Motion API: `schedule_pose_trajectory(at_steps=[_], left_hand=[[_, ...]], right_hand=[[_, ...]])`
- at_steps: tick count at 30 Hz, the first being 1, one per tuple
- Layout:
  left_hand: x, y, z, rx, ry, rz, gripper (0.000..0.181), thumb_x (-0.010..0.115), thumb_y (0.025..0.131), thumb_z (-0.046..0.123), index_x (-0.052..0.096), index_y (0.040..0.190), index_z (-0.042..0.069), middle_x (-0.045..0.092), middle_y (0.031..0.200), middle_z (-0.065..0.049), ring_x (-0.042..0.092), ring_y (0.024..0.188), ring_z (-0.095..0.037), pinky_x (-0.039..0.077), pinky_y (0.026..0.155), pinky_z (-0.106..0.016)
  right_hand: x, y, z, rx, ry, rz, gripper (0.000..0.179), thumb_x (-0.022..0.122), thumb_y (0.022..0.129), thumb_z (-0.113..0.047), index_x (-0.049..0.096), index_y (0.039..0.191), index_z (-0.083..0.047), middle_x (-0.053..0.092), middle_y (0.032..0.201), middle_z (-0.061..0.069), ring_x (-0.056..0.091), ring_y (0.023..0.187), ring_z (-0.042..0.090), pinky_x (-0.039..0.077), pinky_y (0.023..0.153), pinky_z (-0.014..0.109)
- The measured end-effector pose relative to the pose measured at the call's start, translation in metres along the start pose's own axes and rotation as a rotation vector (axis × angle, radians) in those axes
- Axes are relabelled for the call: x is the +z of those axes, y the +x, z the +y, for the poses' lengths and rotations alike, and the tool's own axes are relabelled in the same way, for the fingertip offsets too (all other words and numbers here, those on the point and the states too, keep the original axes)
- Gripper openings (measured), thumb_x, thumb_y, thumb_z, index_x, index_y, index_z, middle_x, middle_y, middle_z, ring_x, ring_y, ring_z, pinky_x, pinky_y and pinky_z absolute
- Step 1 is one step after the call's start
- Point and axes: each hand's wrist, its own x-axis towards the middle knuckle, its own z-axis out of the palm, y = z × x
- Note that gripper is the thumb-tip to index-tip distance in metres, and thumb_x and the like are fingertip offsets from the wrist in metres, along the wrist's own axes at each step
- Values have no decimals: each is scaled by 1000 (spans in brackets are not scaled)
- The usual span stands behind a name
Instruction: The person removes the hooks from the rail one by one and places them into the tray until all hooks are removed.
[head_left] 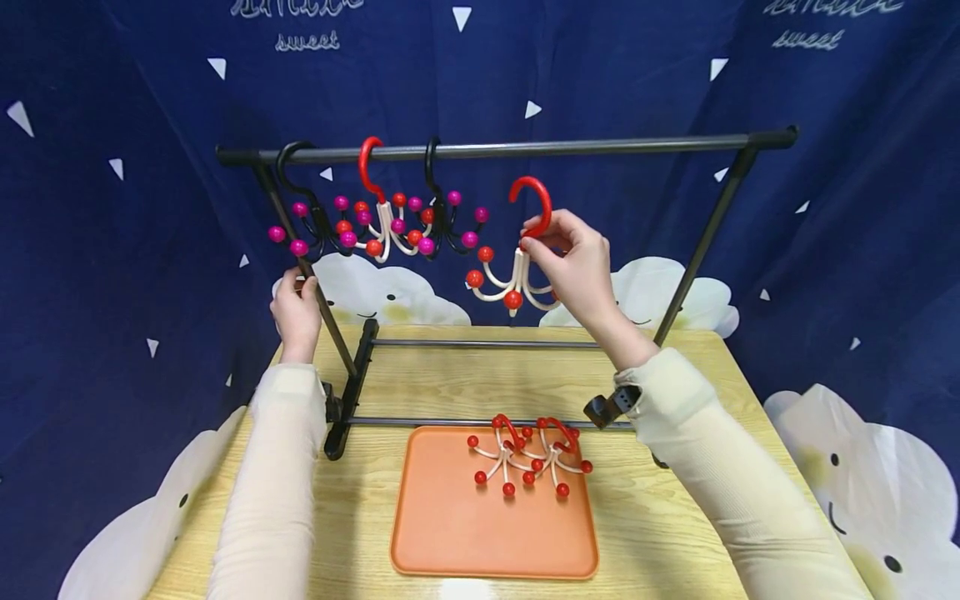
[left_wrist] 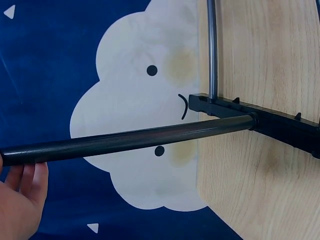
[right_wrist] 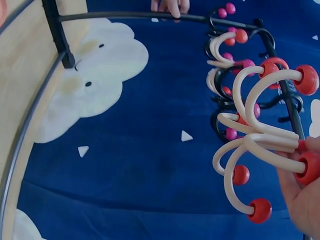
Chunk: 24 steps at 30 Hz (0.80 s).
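Note:
My right hand (head_left: 573, 262) pinches the base of the red hook of a cream claw hanger (head_left: 519, 271) with red ball tips. The hook's open end is just below the rack's top bar (head_left: 600, 148), apart from it. In the right wrist view the cream arms (right_wrist: 272, 142) spread out in front of the fingers. My left hand (head_left: 296, 312) holds the left post (left_wrist: 135, 140) of the black clothes rack, below the bar. From the bar's left part hang a black claw hanger (head_left: 318, 221) with pink balls, a red-hooked cream hanger (head_left: 385, 221), and another black one (head_left: 441, 217).
Two more red-hooked cream hangers, a left one (head_left: 504, 450) and a right one (head_left: 555, 454), lie on an orange tray (head_left: 465, 533) on the wooden table (head_left: 345, 517). The rack's lower rails (head_left: 480, 342) cross behind the tray. A dark blue curtain (head_left: 480, 75) with clouds surrounds the table.

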Motion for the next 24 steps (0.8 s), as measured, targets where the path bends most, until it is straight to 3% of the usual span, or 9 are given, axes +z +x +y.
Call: schedule_pose_trajectory(at_steps=[9, 17, 24], left_hand=[[0, 0, -1, 11, 6, -5, 26, 51, 93, 23, 56, 114, 9, 62, 108, -18, 57, 99, -36, 41, 86, -46], [-1, -2, 0, 5, -5, -4, 25, 51, 93, 22, 56, 113, 8, 62, 107, -19, 57, 97, -36, 41, 86, -46], [-1, 0, -1, 8, -1, -5, 26, 51, 93, 23, 56, 114, 9, 62, 107, -18, 57, 98, -36, 41, 87, -45]], right_hand=[[13, -29, 9, -24, 8, -82, 14, 67, 81, -12, 64, 93, -5, 69, 88, 6, 65, 76, 9, 52, 70, 22], [27, -57, 20, 61, 31, -145, 13, 67, 81, -7, 64, 93, -2, 69, 88, 11, 67, 78, 18, 53, 69, 24], [35, -83, 0, 123, 46, -186, 11, 63, 81, 1, 62, 92, 4, 68, 87, 18, 66, 79, 25, 52, 67, 24]])
